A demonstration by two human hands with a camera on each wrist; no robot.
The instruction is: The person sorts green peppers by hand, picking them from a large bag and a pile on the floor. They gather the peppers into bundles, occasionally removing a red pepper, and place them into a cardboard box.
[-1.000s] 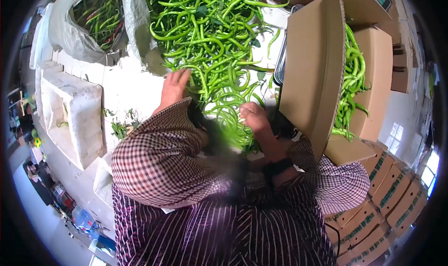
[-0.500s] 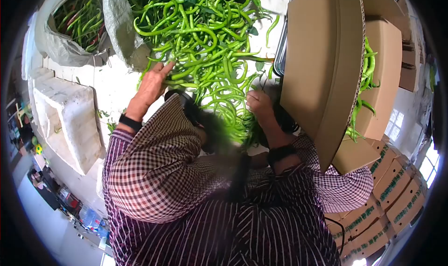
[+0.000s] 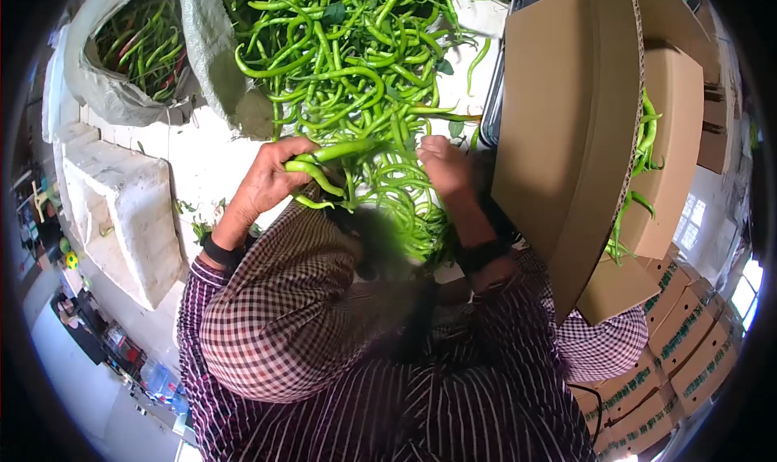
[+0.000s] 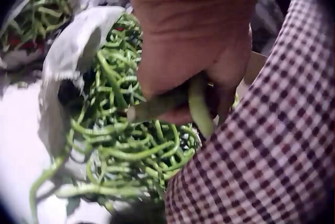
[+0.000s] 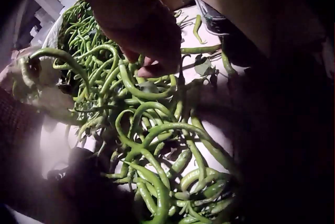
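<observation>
My left hand [image 3: 275, 174] grips several green chili peppers [image 3: 336, 150], some jutting right past the fingers and others curving down below them. In the left wrist view, a pepper [image 4: 199, 106] shows beneath the curled fingers. Across the loose peppers [image 3: 401, 170], my right hand [image 3: 445, 166] sits beside the cardboard, its fingers bent inward. The right wrist view shows its fingertips [image 5: 150, 69] close above a curved pepper [image 5: 141, 92] and a leaf; I cannot tell whether they hold anything. A large heap of green chili peppers [image 3: 340, 49] spreads beyond both hands.
A white sack [image 3: 105, 97] with green and red peppers stands at the far left. Nearer is a white foam box [image 3: 133, 211]. On the right, a cardboard box [image 3: 562, 130] has peppers inside, with stacked cartons [image 3: 672, 349] behind it. A checked sleeve [image 3: 275, 332] covers the near middle.
My left hand reached left to the heap's edge, then came back nearer, now gripping several peppers. My right hand has shifted slightly up, staying beside the cardboard. The view has shifted too.
</observation>
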